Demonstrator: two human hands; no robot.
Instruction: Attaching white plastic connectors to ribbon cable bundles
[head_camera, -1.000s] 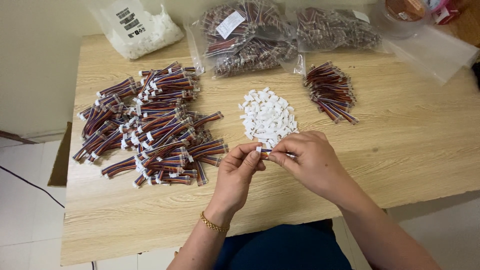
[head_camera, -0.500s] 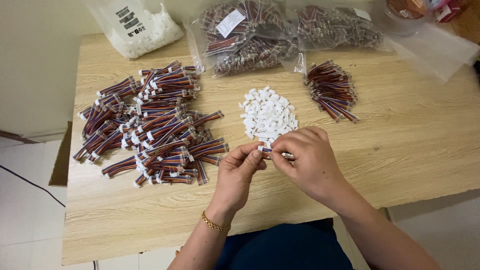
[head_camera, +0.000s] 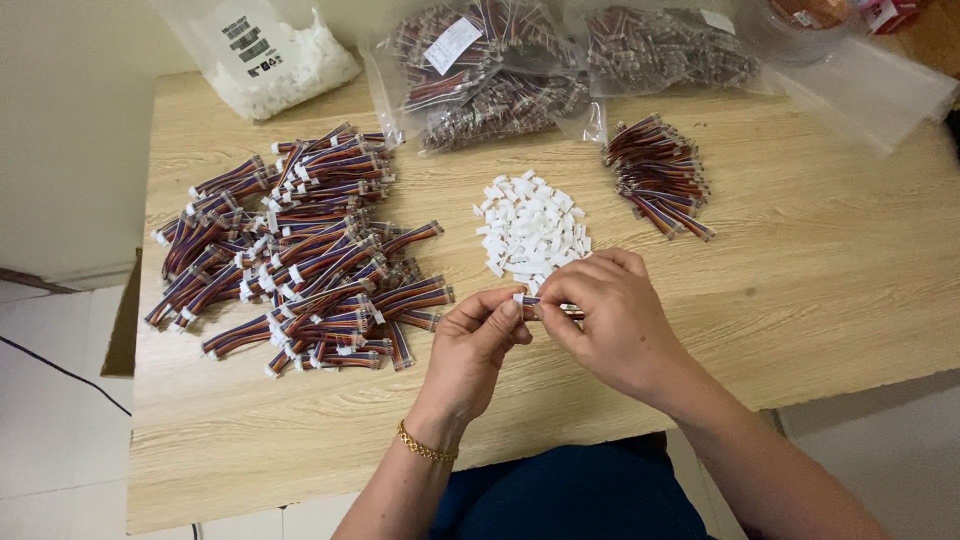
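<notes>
Both hands meet over the front middle of the wooden table (head_camera: 820, 270). My left hand (head_camera: 472, 345) pinches a small white plastic connector (head_camera: 519, 298) at its fingertips. My right hand (head_camera: 610, 320) grips a short bundle of coloured wires (head_camera: 560, 311), whose end meets the connector. Just behind the hands lies a heap of loose white connectors (head_camera: 532, 225). A big pile of wire bundles with white connectors on them (head_camera: 300, 250) spreads to the left. A smaller stack of bare wire bundles (head_camera: 657, 175) lies at the back right.
Clear bags of wire bundles (head_camera: 500, 70) and another such bag (head_camera: 665, 45) lie along the far edge. A bag of white connectors (head_camera: 270, 55) sits at the back left, and clear plastic sheeting (head_camera: 860, 85) at the back right. Tiled floor (head_camera: 50, 400) shows to the left.
Both hands have stayed at the same spot, with only small finger shifts around the connector and wire end. The piles have not moved.
</notes>
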